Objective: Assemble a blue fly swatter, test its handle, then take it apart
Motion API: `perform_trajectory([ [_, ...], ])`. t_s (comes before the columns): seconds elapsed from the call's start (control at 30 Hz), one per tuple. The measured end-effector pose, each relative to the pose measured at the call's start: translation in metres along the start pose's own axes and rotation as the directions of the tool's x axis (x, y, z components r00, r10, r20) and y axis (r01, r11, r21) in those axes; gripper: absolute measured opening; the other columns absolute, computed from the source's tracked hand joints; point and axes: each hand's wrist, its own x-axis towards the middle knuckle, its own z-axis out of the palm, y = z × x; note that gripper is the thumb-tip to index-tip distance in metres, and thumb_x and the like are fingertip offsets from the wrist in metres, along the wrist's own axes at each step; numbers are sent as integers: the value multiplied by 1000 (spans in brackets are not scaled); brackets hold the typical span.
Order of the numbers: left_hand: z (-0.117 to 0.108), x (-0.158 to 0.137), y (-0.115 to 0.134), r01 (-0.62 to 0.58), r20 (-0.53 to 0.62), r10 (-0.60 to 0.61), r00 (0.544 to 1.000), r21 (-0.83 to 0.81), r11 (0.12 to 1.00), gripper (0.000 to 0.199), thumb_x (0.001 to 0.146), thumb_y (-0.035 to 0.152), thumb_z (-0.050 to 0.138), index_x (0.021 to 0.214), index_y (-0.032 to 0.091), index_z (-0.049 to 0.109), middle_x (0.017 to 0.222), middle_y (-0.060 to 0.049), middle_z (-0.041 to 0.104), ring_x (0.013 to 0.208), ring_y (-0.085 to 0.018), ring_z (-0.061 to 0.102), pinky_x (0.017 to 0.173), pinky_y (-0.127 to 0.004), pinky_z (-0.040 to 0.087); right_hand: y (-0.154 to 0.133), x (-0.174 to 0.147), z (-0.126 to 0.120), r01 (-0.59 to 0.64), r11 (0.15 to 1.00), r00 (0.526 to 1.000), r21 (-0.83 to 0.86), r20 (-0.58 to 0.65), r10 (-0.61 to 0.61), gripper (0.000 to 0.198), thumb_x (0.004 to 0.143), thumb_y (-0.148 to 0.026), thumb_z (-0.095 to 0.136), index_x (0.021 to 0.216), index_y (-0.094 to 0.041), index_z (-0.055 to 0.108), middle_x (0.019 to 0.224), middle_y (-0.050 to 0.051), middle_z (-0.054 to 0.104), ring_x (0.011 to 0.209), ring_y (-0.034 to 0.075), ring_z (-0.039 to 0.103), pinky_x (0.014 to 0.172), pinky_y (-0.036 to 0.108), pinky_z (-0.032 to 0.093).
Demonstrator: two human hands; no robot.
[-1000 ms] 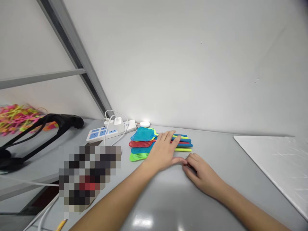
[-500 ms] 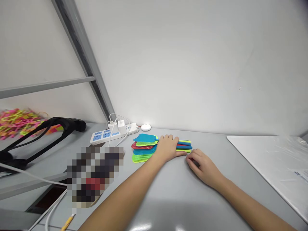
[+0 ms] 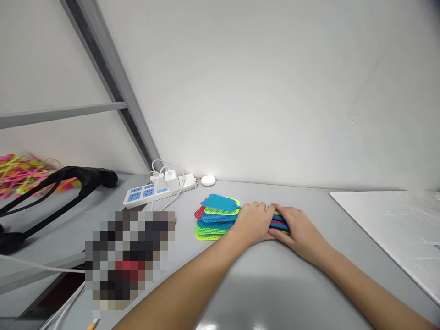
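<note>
A bundle of fly swatters in blue, red, green and yellow lies on the grey table, perforated heads to the left and handles to the right. My left hand is wrapped over the handles close to the heads. Beside it, my right hand closes around the handle ends, its thumb on the near side. The two hands touch or nearly touch, with a short stretch of blue, red and yellow handles showing between them. My palms hide the rest of the handles.
Behind to the left stands a white power strip with chargers, next to a small white case. A black frame-like object and several colourful plastic pieces lie farther left. A plastic-wrapped white board rests at right.
My right hand has gone from lying beside the handle ends to gripping them. The swatters and my left hand sit slightly farther right in view, and the head camera has shifted a little.
</note>
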Motion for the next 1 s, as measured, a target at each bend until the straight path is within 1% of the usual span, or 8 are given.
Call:
perform_trajectory([
  [0.1,1,2,0,53,-16,-53,998,2,999,56,84,60,56,117,15,53,97,-10,63,87,-27,60,70,-39,44,1,3,1,-45,998,999,35,28,44,46,91,-51,53,127,-23,49,115,10,64,104,28,58,87,45,48],
  [0.2,3,4,0,93,-33,-92,995,12,996,50,85,54,59,115,15,54,98,-11,62,91,-27,58,78,-40,42,1,9,3,-65,997,998,33,24,64,42,94,-49,49,125,-21,50,115,11,62,102,28,56,87,44,46],
  [0.33,4,4,-2,152,-58,-151,987,22,988,45,88,54,55,112,15,57,100,-13,62,95,-29,57,84,-44,39,1,20,6,-13,1000,1000,16,27,13,38,97,-45,44,126,-22,49,117,10,61,104,28,55,88,43,44],
  [0.47,5,1,-7,199,-100,-196,976,25,980,55,92,60,43,119,14,56,103,-15,62,95,-30,56,84,-46,38,-1,33,8,15,999,999,29,28,-15,31,98,-39,40,122,-22,51,115,9,62,105,27,54,89,43,43],
  [0.63,5,-2,-13,201,-138,-194,971,40,979,62,90,68,36,116,16,56,101,-13,62,93,-29,56,81,-43,38,0,38,11,4,998,1000,61,2,-4,25,98,-33,40,116,-22,53,115,9,61,105,26,54,90,43,41],
  [0.77,3,-2,-11,170,-153,-160,975,54,984,62,90,70,36,113,17,57,97,-10,63,92,-27,55,81,-43,38,6,35,14,22,996,997,89,-69,-16,22,99,-31,40,112,-22,55,116,9,61,108,26,54,93,44,39],
  [0.87,2,-2,-9,155,-166,-143,976,64,986,60,90,68,40,116,17,56,97,-9,63,93,-28,55,83,-44,38,10,34,16,45,992,993,114,-115,-32,20,99,-31,42,111,-23,55,114,8,62,106,25,55,94,44,38],
  [1.0,-1,-2,-5,152,-172,-138,975,70,986,59,87,65,51,120,17,54,101,-10,63,95,-27,55,81,-42,39,13,34,17,0,988,988,151,-151,23,17,97,-35,48,107,-24,55,106,7,63,99,25,56,89,43,41],
])
